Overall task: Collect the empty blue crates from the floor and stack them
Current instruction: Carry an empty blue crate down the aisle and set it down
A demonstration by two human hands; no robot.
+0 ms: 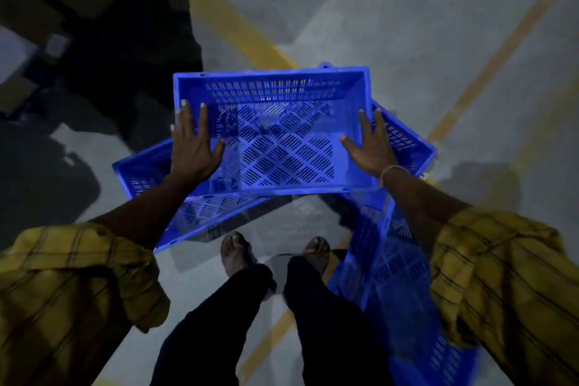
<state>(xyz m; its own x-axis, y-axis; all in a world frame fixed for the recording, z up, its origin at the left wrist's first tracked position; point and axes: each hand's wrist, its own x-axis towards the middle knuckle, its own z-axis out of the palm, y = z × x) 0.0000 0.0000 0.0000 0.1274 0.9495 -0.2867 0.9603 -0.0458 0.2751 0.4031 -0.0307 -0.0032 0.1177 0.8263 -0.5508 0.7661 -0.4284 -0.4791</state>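
I hold an empty blue perforated crate [275,135] in the air in front of me. My left hand [191,141] grips its left wall, thumb inside and fingers outside. My right hand [371,142] grips its right wall the same way. Below it a second blue crate [150,172] lies skewed on the floor, mostly hidden by the held one; its far corner [407,141] shows past my right hand. A third blue crate [404,291] lies by my right leg, partly hidden by my right sleeve.
The floor [407,25] is grey concrete with yellow painted lines [238,31]. A dark pile of boxes and shadow [78,25] fills the upper left. My bare feet [238,251] stand just behind the crates.
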